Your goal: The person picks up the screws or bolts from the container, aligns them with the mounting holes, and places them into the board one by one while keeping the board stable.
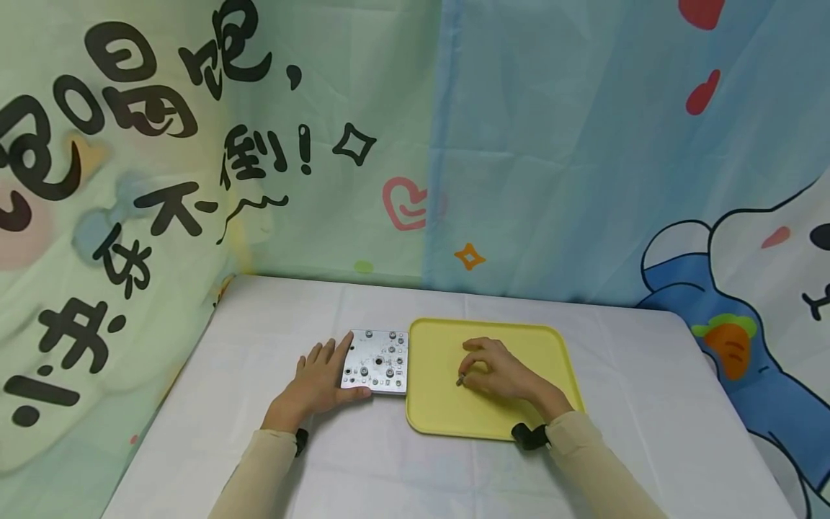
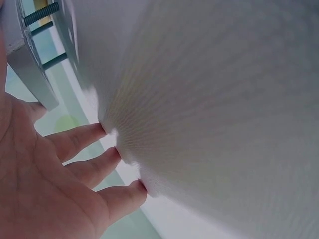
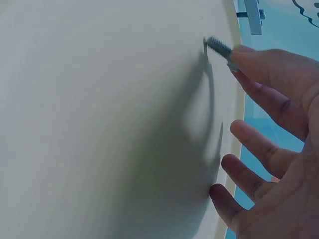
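My left hand (image 1: 318, 380) lies along the left side of a silver metal plate (image 1: 377, 349) fitted with several screws. Its fingers are spread and fairly straight; the index finger reaches the upper left corner and the thumb the near edge. In the left wrist view, the other fingertips touch the white cloth, and screw shanks (image 2: 42, 14) stick out beneath the plate. Over the yellow tray (image 1: 441, 411), my right hand (image 1: 496, 371) pinches a small screw (image 3: 219, 48) between thumb and index finger, threaded end pointing away from the hand. Its other fingers stay loosely bent.
The plate stands right against the tray's left rim. A white cloth (image 1: 389, 468) covers the table, and a printed curtain (image 1: 551, 144) hangs behind it. Each wrist wears a small black camera, the right one (image 1: 529, 436) over the tray's near rim.
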`<control>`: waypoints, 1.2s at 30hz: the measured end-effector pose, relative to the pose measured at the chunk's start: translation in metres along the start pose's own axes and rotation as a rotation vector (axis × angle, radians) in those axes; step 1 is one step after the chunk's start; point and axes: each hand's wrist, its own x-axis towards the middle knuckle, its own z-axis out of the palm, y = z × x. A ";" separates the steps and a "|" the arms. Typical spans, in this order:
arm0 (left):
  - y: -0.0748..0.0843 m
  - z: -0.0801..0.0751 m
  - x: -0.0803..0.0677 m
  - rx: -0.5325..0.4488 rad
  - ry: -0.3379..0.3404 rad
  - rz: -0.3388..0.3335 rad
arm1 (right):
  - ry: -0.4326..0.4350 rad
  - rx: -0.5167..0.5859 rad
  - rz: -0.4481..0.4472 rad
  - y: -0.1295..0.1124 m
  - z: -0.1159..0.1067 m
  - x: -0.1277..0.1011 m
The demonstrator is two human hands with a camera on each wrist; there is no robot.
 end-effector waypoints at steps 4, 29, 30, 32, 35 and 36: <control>0.001 -0.001 -0.001 -0.005 -0.002 -0.004 | 0.027 0.010 -0.019 -0.001 0.002 0.004; -0.003 0.001 0.003 0.008 0.000 -0.010 | 0.144 -0.106 -0.176 -0.061 0.013 0.055; -0.002 0.002 0.003 0.008 0.000 -0.009 | 0.142 -0.108 -0.182 -0.064 0.014 0.057; -0.002 0.002 0.003 0.008 -0.002 -0.011 | 0.136 -0.113 -0.190 -0.067 0.018 0.062; -0.002 0.001 0.002 0.007 0.000 -0.012 | 0.123 -0.118 -0.187 -0.073 0.022 0.069; -0.002 0.001 0.002 0.007 0.001 -0.012 | 0.117 -0.126 -0.185 -0.074 0.024 0.072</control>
